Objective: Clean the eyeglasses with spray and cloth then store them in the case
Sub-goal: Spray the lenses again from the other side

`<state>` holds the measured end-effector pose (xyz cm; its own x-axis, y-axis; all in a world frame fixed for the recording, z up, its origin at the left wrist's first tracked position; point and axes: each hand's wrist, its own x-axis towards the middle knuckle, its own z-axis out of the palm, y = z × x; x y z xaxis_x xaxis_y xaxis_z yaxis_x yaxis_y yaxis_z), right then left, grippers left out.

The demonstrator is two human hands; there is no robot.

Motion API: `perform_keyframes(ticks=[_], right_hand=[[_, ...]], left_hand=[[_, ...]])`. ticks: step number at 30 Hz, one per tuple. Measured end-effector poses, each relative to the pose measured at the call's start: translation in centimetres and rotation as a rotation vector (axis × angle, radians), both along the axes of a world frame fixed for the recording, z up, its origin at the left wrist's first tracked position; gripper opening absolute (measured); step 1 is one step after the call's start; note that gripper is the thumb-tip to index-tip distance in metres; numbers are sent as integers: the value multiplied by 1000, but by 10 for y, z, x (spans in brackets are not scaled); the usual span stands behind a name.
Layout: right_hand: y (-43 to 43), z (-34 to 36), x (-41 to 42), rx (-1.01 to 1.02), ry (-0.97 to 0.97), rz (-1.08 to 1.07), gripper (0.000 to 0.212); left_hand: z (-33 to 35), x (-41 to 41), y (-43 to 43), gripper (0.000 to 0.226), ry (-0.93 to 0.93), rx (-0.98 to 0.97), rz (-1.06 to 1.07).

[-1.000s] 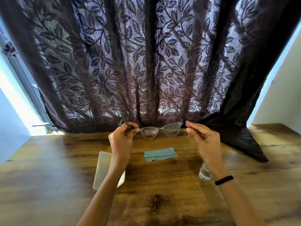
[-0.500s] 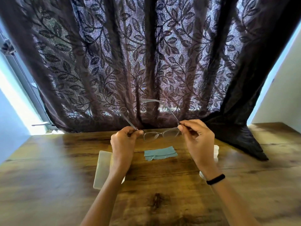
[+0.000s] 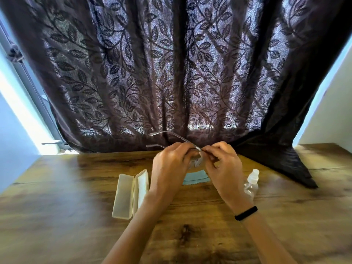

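Note:
Both hands hold the clear-framed eyeglasses (image 3: 196, 162) above the wooden table (image 3: 76, 197), close to the far edge. My left hand (image 3: 169, 166) curls around the frame from the left and hides most of the lenses. My right hand (image 3: 222, 164) pinches the frame near its right hinge. Both temple arms point up and to the left. A blue cloth (image 3: 196, 177) lies on the table under the hands, partly hidden. The pale open case (image 3: 126, 194) lies to the left of my left forearm. A small clear spray bottle (image 3: 251, 184) stands behind my right wrist.
A dark leaf-patterned curtain (image 3: 171, 73) hangs behind the table, and its right end drapes onto the tabletop (image 3: 282, 159). A bright window gap shows at the left and a pale wall at the right.
My hands have come together at the middle and turned the eyeglasses, so the temple arms now point up and left. The view tilted down, showing the case and bottle more fully.

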<state>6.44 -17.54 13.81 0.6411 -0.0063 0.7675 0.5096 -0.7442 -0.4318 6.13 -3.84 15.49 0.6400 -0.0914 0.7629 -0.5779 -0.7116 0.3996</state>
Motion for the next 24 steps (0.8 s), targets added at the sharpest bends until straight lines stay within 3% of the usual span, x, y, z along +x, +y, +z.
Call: perform_keyframes(ticks=[5, 8, 19, 24], right_hand=[[-1, -2, -2, -48, 38, -20, 10], [-2, -3, -4, -79, 33, -20, 11], [5, -6, -7, -62, 40, 14, 15], [-3, -8, -9, -23, 25, -11, 15]], left_hand=[[-4, -4, -9, 40, 69, 261, -34], [-8, -2, -10, 50, 118, 321, -25], [-7, 9, -4, 9, 139, 211, 32], [-6, 15, 5, 13, 216, 203, 76]])
